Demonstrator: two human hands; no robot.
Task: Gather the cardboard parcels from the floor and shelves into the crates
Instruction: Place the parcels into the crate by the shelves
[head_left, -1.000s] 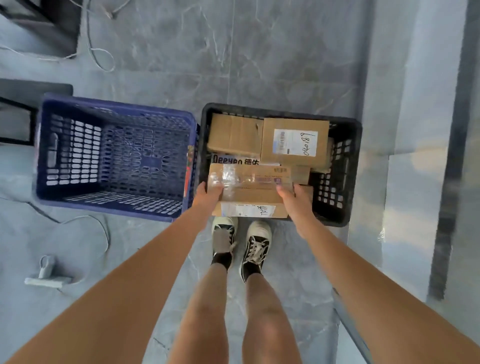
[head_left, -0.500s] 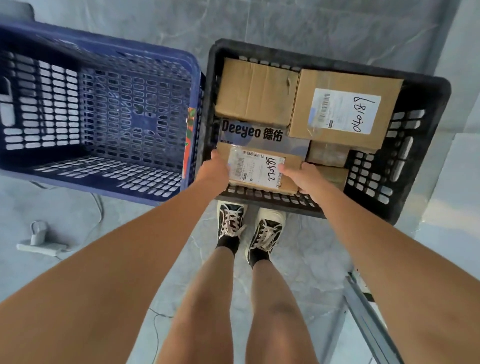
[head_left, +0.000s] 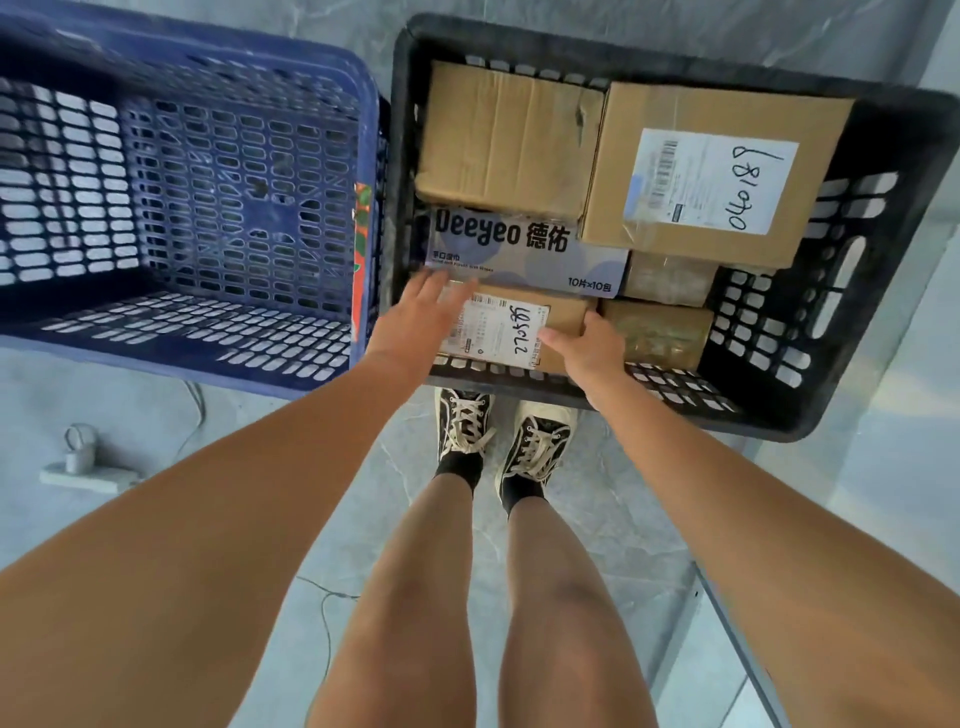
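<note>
Cardboard parcel with a white handwritten label (head_left: 511, 327) lies at the near edge of the black slatted plastic crate (head_left: 852, 332), right hand (head_left: 589, 351) gripping its end, left hand (head_left: 421, 317) flat and open, so placement looks nearly finished, release probably next.

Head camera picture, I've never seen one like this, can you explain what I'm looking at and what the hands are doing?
The camera sits on a person's head, looking down past bare arms, legs and sneakers to a grey floor. Two plastic crates stand side by side: the blue crate with no parcel visible inside, and the black crate packed with cardboard parcels plus a printed Deeyeo box. The right hand grips the right end of a small labelled parcel lying in the black crate's near corner. The left hand has its fingers straight over that parcel's left end.
</note>
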